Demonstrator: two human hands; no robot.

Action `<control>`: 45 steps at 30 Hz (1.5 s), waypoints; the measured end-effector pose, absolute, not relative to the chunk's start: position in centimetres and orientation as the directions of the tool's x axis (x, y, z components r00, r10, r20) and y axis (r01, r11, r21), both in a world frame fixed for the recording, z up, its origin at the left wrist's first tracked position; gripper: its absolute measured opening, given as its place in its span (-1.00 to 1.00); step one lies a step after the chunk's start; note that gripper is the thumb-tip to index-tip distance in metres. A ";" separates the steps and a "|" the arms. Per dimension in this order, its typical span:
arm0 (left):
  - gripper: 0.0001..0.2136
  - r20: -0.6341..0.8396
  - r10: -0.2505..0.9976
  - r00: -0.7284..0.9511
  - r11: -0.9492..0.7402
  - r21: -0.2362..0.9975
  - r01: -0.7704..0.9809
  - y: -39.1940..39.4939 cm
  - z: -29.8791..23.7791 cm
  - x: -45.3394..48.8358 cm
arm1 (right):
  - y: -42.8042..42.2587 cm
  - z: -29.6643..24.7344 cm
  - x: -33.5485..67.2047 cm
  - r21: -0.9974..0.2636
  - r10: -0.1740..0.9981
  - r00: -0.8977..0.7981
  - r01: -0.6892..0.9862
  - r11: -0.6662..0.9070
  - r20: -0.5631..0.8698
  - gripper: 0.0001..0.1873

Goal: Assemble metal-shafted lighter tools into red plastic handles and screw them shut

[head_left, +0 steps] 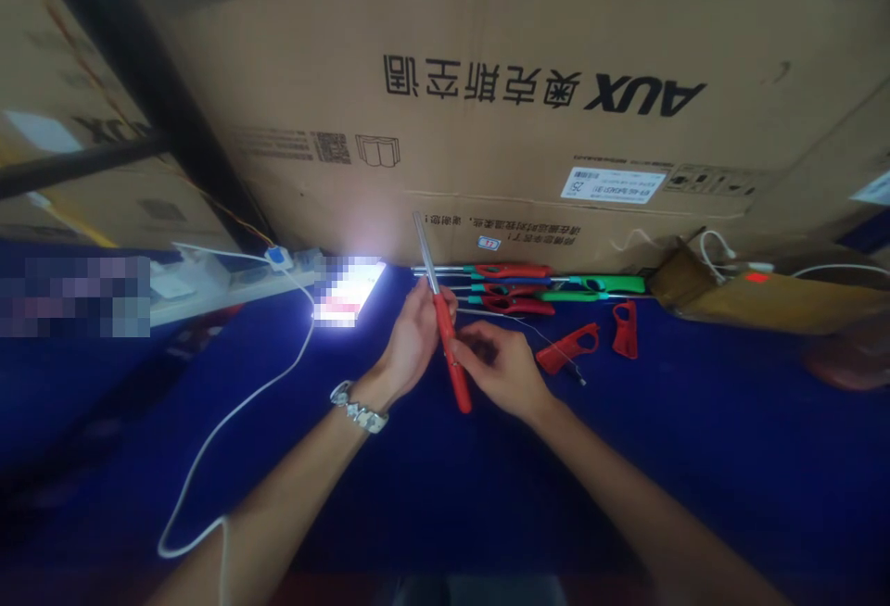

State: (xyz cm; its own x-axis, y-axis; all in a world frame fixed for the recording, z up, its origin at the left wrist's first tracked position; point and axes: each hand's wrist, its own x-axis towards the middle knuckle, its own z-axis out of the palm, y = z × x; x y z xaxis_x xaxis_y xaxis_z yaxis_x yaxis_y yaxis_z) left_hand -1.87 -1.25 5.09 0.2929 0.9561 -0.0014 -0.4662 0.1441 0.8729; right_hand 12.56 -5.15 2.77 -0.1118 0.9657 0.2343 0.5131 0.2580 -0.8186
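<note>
Both my hands hold a long red-handled lighter (451, 360) with a metal tube that points up and away over the blue table. My left hand (412, 337), with a metal watch on its wrist, is closed around the upper part of the red handle. My right hand (502, 367) pinches the handle lower down from the right. A thin wire (549, 342) trails from near my right hand toward two loose red handle shells (568, 348).
A row of red and green long lighters (528, 289) lies against the big cardboard box (487, 106). A lit phone (348, 293) and a white cable (229, 416) lie to the left. A brown box (765, 298) sits at the right.
</note>
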 end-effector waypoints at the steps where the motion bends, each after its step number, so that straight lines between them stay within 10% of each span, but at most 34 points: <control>1: -0.60 -0.003 0.956 0.294 0.148 0.870 -0.471 -1.3 5.1 -1.8 | -5.1 2.8 12.6 -0.818 0.966 -0.115 0.514 0.256 0.230 -0.72; 19: -0.74 -0.041 0.956 0.290 0.182 0.859 -0.479 -1.9 4.8 -1.3 | -5.8 4.7 12.1 -0.712 0.977 -0.067 0.674 0.196 0.205 -0.72; 29: -0.62 0.156 0.960 0.233 -0.157 0.987 -0.015 -0.8 3.4 -1.7 | -5.3 4.1 13.7 -0.824 0.956 -0.137 0.486 0.293 0.259 -0.74; 35: -0.56 0.190 0.946 0.264 -0.250 0.944 0.218 0.2 3.5 -3.2 | -3.3 2.9 16.7 -0.394 0.951 -0.060 0.901 0.183 0.304 -0.90; 45: -0.56 0.211 0.923 0.323 -0.371 0.717 0.590 2.5 4.4 -7.8 | 1.8 4.6 13.1 -0.034 0.787 -0.590 0.796 0.605 0.181 -0.68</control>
State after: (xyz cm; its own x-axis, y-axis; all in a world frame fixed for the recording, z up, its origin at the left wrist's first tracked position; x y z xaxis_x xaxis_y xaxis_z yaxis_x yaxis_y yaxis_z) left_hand -7.76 2.49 4.41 0.3232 0.9226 0.2108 0.5902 -0.3706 0.7172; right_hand 13.15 1.83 4.58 -0.5903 0.7866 0.1811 0.7957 0.6048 -0.0337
